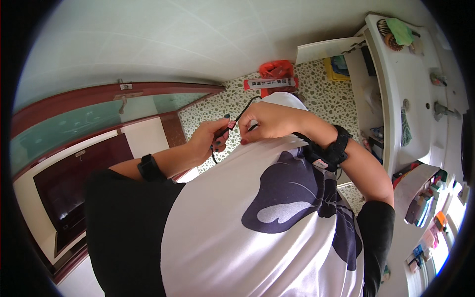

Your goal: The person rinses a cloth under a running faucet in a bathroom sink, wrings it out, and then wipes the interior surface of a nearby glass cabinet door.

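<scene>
In front of my chest, a thin black cord (246, 110) runs between my two hands. My left hand (209, 138) is closed around a dark piece of it, where a small pink tag or clip (231, 124) shows by the fingertips. A loose black end hangs below those fingers. My right hand (277, 120) is curled with thumb and fingers pinched, and the cord loops behind it and into its grip. The exact hold there is partly hidden. Black straps sit on both my forearms, the bulkier one (330, 152) on the right.
On the right stands a white sink (414, 106) with a tap, brushes and a green cloth, above an open cabinet door (326, 50). Red bags (276, 68) and a yellow bin (337, 69) rest on the pebble-patterned floor. A red-framed glass door (163, 106) stands at left.
</scene>
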`<control>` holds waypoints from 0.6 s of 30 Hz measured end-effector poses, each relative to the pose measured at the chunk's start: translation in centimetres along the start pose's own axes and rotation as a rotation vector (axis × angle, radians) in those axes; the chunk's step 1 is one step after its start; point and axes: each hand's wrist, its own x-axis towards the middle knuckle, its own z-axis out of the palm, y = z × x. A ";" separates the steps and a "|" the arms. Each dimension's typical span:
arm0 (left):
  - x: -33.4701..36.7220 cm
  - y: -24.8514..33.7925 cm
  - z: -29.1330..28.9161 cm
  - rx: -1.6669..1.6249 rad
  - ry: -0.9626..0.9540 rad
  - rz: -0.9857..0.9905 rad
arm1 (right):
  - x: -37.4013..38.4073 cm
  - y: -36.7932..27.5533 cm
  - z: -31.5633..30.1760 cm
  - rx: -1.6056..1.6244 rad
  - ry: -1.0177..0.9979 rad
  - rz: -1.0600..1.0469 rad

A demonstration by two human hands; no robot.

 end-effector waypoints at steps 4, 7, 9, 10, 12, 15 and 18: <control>-0.9 -0.2 1.9 -0.076 0.142 -0.027 | -0.2 -0.2 0.2 -0.001 0.176 0.119; -0.9 -0.7 1.8 -0.149 0.111 -0.017 | -0.8 0.6 0.5 0.123 0.184 0.008; -0.9 -1.1 1.6 -0.219 0.065 -0.042 | -0.9 0.6 0.4 0.162 0.134 0.003; -0.8 -1.3 1.2 -0.220 0.065 -0.044 | -1.0 0.5 0.3 0.198 0.084 -0.002; -0.6 -1.5 0.6 -0.178 -0.070 -0.014 | -1.1 0.1 0.3 0.188 0.141 0.041; -0.8 -1.7 2.3 -0.177 0.158 -0.036 | -1.2 -0.2 0.2 0.197 0.236 0.130; -0.4 -2.0 1.8 -0.065 0.143 0.041 | -1.2 0.1 0.2 0.234 0.281 0.184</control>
